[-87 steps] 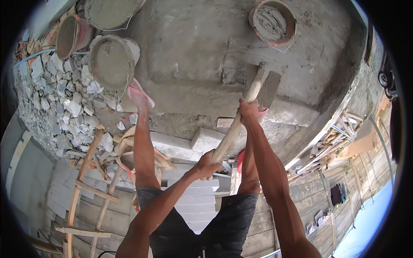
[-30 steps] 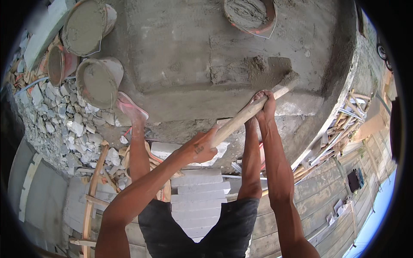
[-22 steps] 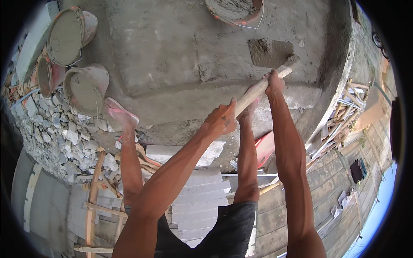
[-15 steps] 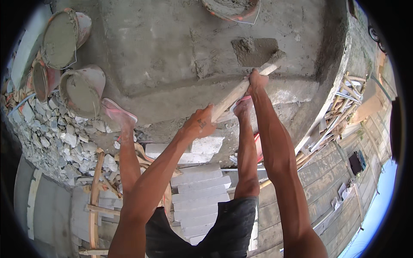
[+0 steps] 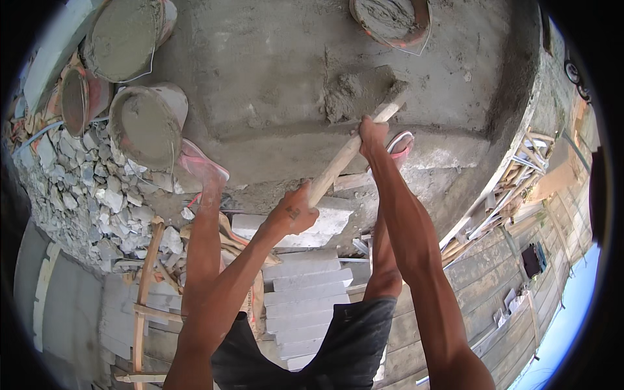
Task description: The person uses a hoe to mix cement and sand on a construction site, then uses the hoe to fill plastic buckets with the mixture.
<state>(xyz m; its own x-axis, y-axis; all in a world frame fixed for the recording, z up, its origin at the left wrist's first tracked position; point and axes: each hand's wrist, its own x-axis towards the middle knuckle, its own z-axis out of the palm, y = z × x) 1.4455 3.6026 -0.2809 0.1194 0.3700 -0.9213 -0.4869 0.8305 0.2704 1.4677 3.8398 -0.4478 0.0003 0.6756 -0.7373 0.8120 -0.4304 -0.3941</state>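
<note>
Both of my hands grip the long wooden handle of a hoe, which slants from near my middle up toward the far right. My left hand is closed round the handle's near end. Farther up the shaft, my right hand wraps around it near the blade. The blade is caked grey and rests on the wet cement floor. A small lump of wet mortar lies against the blade's left side. How the blade joins the handle is hidden under mortar.
Mortar-filled buckets stand at the left, and another bucket stands at the far edge. Broken rubble is heaped at left. My sandalled feet straddle stacked pale blocks. A low wall edge and wood scraps lie at right.
The hoe's blade has moved left across the floor, with mortar bunched on its left side. Both hands keep their hold. The whole view has shifted somewhat.
</note>
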